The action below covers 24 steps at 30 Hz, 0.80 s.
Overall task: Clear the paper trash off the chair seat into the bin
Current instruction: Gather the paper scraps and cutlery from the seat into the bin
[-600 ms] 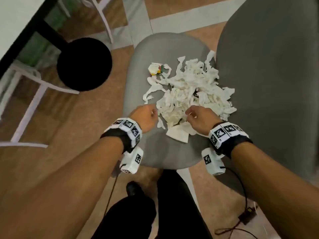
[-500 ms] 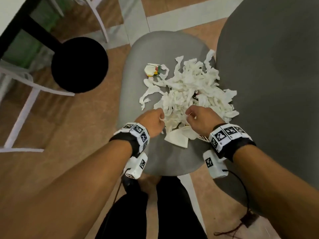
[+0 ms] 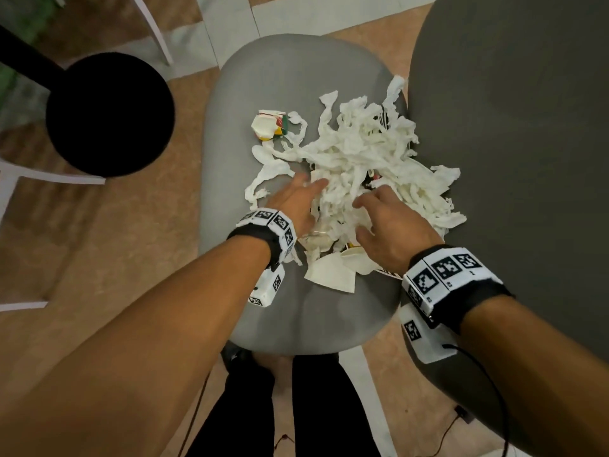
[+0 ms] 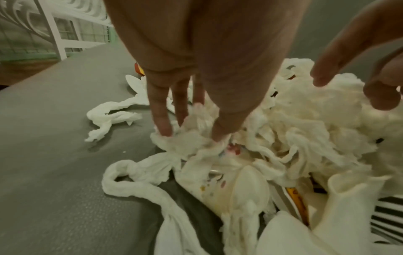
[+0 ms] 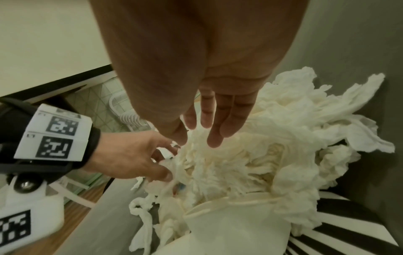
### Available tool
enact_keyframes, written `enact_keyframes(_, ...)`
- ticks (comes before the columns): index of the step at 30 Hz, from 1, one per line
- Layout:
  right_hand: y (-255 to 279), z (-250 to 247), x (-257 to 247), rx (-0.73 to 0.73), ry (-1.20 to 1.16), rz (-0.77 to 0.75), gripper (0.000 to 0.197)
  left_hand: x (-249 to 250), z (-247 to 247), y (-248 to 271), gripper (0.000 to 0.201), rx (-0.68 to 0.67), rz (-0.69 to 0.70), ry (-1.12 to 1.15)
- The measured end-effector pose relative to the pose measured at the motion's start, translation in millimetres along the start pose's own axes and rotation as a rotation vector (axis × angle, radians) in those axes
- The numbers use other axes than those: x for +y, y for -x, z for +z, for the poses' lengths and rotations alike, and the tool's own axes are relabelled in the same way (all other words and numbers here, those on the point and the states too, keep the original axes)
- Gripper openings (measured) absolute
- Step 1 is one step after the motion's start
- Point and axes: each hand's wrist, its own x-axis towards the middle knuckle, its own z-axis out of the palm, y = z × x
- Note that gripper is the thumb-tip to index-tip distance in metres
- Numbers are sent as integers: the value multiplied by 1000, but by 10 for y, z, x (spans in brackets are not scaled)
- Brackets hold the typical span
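Observation:
A heap of torn white paper strips (image 3: 362,153) lies on the grey chair seat (image 3: 280,77), with a crumpled coloured wrapper (image 3: 268,125) at its far left edge. My left hand (image 3: 298,199) is open, and its straight fingers (image 4: 162,124) press into the heap's left side (image 4: 305,120). My right hand (image 3: 379,209) is open too, its spread fingers (image 5: 214,138) just above the middle of the heap (image 5: 272,155). A flat white sheet (image 3: 329,275) and a black-striped paper (image 5: 327,233) lie under the near edge. The round black bin (image 3: 108,113) stands on the floor to the left.
The chair's dark grey backrest (image 3: 510,127) rises right of the seat. White furniture legs (image 3: 49,176) and a black table leg (image 3: 29,61) stand by the bin. A black cable (image 3: 461,417) lies on the floor at the lower right, and my legs (image 3: 296,407) are below the seat.
Both hands were curled at the near edge of the heap. They have opened and reached forward, the left into the paper and the right over it.

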Motion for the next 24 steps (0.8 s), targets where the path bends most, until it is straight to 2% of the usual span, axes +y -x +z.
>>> enact_keyframes(2, -46, 40, 6, -8, 47, -39, 54, -14, -34, -58, 38, -12, 40, -44)
enact_keyframes(4, -88, 95, -11, -37, 131, -89, 65, -40, -124, -90, 21, 53, 28, -61)
enact_keyframes(6, -148, 151, -35, -62, 228, -108, 78, -75, -264, -145, 30, 122, 18, 9)
enact_keyframes(8, -229, 208, -45, -77, 288, -86, 84, -79, -467, -222, 36, 134, 33, 19)
enact_keyframes(10, -314, 245, -43, -53, 329, -53, 74, -80, -694, -315, 33, 75, 68, 3)
enact_keyframes(13, -382, 228, -28, -28, 404, -78, 33, -117, -913, -396, 32, 31, 76, -44)
enact_keyframes(14, -386, 212, -20, -7, 388, -100, 28, -166, -919, -414, 37, 31, 57, -17)
enact_keyframes(16, -362, 177, -25, 85, 309, -134, 29, -246, -856, -414, 51, 77, 37, 5)
enact_keyframes(17, -353, 162, -27, 161, 265, -145, 31, -275, -779, -395, 50, 89, 50, -3)
enact_keyframes(18, -353, 146, -26, 238, 215, -144, 35, -290, -678, -367, 42, 112, 84, 1)
enact_keyframes(20, -399, 98, -20, 354, 105, -131, 38, -255, -449, -288, 14, 174, 68, 89)
enact_keyframes(22, -504, 69, 6, 411, 26, -155, 30, -144, -166, -187, 56, 194, 59, 202)
enact_keyframes(23, -565, 59, 16, 421, 4, -169, 27, -66, -29, -137, 72, 184, 66, 250)
enact_keyframes(24, -626, 45, 19, 414, 4, -173, 29, -1, 97, -94, 77, 174, 98, 267)
